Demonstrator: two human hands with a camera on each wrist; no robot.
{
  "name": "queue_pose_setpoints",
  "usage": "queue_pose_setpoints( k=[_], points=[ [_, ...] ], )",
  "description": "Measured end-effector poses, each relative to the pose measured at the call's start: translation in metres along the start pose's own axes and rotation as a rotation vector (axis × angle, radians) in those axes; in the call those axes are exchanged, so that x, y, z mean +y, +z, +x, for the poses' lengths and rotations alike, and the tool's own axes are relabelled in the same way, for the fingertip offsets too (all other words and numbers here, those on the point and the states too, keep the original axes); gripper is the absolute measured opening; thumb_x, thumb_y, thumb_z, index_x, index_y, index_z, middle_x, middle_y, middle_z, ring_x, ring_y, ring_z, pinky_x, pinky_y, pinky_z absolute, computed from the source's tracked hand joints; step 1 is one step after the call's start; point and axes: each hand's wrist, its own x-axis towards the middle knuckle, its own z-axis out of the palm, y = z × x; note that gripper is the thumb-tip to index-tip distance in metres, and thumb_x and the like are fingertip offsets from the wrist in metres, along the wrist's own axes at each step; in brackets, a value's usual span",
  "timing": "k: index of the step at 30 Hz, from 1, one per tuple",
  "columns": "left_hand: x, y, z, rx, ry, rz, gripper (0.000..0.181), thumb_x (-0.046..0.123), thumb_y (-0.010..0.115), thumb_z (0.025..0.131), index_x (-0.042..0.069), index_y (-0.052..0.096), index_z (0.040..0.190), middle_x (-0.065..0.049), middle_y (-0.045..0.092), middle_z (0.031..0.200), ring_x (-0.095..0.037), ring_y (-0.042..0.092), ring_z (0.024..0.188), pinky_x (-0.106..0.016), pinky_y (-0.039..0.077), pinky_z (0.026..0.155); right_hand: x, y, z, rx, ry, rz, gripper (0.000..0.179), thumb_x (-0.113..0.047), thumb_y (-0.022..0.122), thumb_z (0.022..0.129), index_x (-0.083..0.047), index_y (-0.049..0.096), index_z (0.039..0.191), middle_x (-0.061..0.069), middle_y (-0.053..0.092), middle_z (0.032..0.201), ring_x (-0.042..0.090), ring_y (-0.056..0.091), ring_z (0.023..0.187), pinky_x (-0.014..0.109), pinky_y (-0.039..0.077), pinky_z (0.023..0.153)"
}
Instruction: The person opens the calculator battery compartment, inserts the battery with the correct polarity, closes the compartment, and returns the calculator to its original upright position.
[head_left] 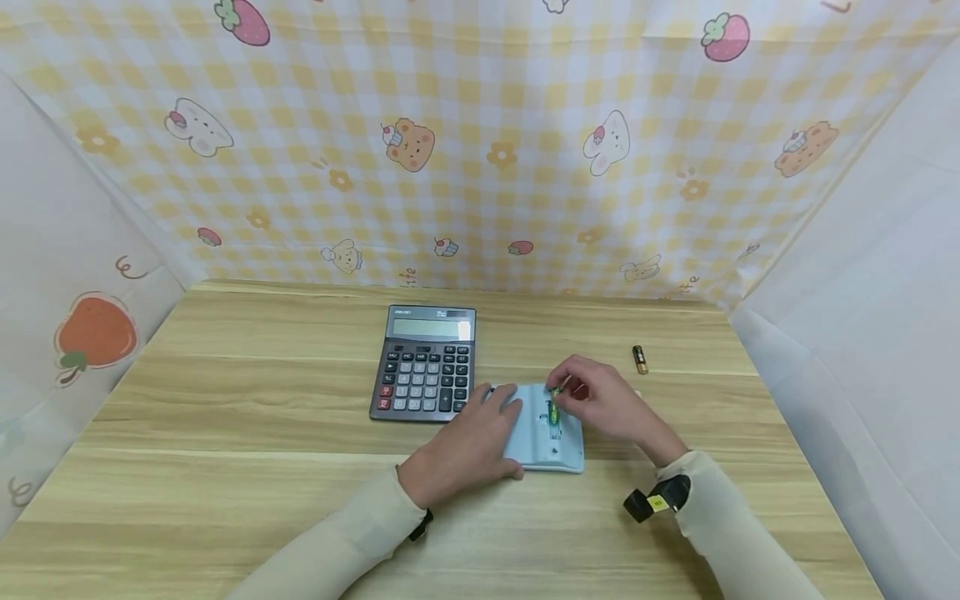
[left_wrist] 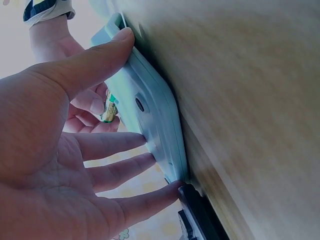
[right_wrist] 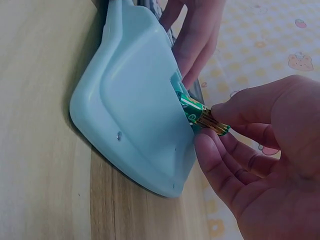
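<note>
A light blue plastic device (head_left: pixel 531 437) lies on the table with a battery slot in its upper face. My left hand (head_left: pixel 468 446) rests on its left part, fingers spread and mostly straight; the left wrist view shows the thumb and fingertips touching the casing (left_wrist: pixel 150 112). At the slot, my right hand (head_left: pixel 600 400) pinches a green and gold battery (right_wrist: pixel 200 114) between thumb and fingers. One end of the battery is at the slot and the other sticks up, tilted. The fingers partly hide the slot, so how far in the battery sits I cannot tell.
A dark grey calculator (head_left: pixel 423 362) lies face up just left of the device, close to my left fingers. Another battery (head_left: pixel 640 359), black and gold, lies behind my right hand. A patterned cloth (head_left: pixel 480 167) hangs along the back edge of the wooden table (head_left: pixel 247 392).
</note>
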Motion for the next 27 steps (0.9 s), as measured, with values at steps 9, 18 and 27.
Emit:
queue_pose_setpoints(
  k=[9, 18, 27],
  points=[
    [-0.001, 0.001, -0.001, 0.015, 0.018, 0.011, 0.095, 0.053, 0.094, 0.086, -0.001, 0.059, 0.155, -0.019, 0.048, 0.166, -0.045, 0.048, 0.147, -0.051, 0.043, 0.123, -0.001, 0.002, -0.003, -0.011, -0.008, -0.022, 0.018, 0.000, 0.077, 0.099, -0.007, 0.075, 0.114, 0.001, 0.072, 0.109, 0.015, 0.067, 0.092, 0.030, 0.060, 0.080],
    [-0.001, 0.002, 0.000, 0.011, 0.017, 0.014, 0.096, 0.054, 0.093, 0.086, -0.002, 0.059, 0.156, -0.020, 0.048, 0.166, -0.045, 0.048, 0.148, -0.052, 0.042, 0.124, -0.003, 0.005, -0.006, -0.011, -0.032, -0.025, 0.019, 0.001, 0.078, 0.098, -0.008, 0.074, 0.114, -0.001, 0.072, 0.108, 0.014, 0.067, 0.091, 0.030, 0.060, 0.079],
    [-0.001, 0.002, 0.000, 0.018, 0.021, 0.021, 0.096, 0.055, 0.093, 0.086, -0.002, 0.059, 0.155, -0.020, 0.048, 0.165, -0.045, 0.048, 0.148, -0.052, 0.042, 0.123, -0.005, 0.009, -0.011, 0.040, 0.015, -0.027, 0.020, 0.001, 0.080, 0.096, -0.007, 0.074, 0.114, -0.001, 0.072, 0.104, 0.014, 0.066, 0.088, 0.029, 0.060, 0.077]
  ],
)
